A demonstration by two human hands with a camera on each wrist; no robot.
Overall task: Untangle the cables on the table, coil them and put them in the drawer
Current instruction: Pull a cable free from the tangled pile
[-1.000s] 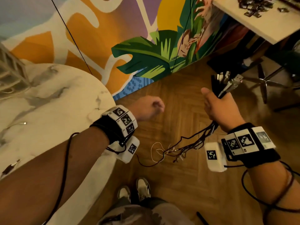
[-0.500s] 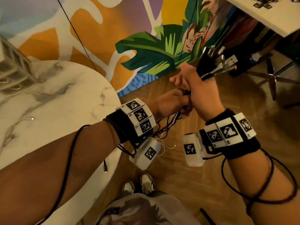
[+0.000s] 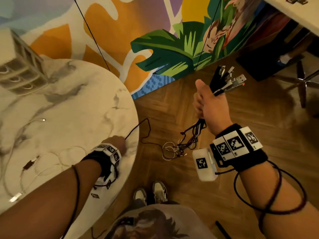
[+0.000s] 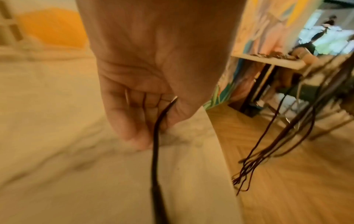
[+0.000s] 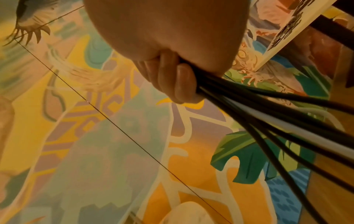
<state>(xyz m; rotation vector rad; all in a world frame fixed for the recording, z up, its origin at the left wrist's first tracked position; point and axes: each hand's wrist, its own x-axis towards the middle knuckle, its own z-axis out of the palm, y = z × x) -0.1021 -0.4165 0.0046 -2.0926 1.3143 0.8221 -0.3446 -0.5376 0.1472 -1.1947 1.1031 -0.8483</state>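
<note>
My right hand (image 3: 209,102) is raised over the wooden floor and grips a bundle of cables (image 3: 226,80) (image 5: 268,115), their USB plugs sticking up past the thumb. The loose ends (image 3: 179,145) hang in a tangle toward the floor. My left hand (image 3: 115,141) (image 4: 145,94) sits at the edge of the round marble table (image 3: 77,104) and pinches one thin dark cable (image 3: 136,128) (image 4: 156,136), which loops off the table edge toward the tangle. White cables (image 3: 41,157) lie on the table to the left. No drawer shows clearly.
A pale slatted organiser (image 3: 19,66) stands at the table's far left. A painted mural wall (image 3: 155,40) runs behind. A white desk (image 3: 293,12) and a chair base (image 3: 302,83) are at the right. My shoes (image 3: 150,194) stand on the floor below.
My hands have parted. The left hand drew one dark cable out of the bundle and carried it down left to the table edge; the right hand stays raised, still gripping the bundle.
</note>
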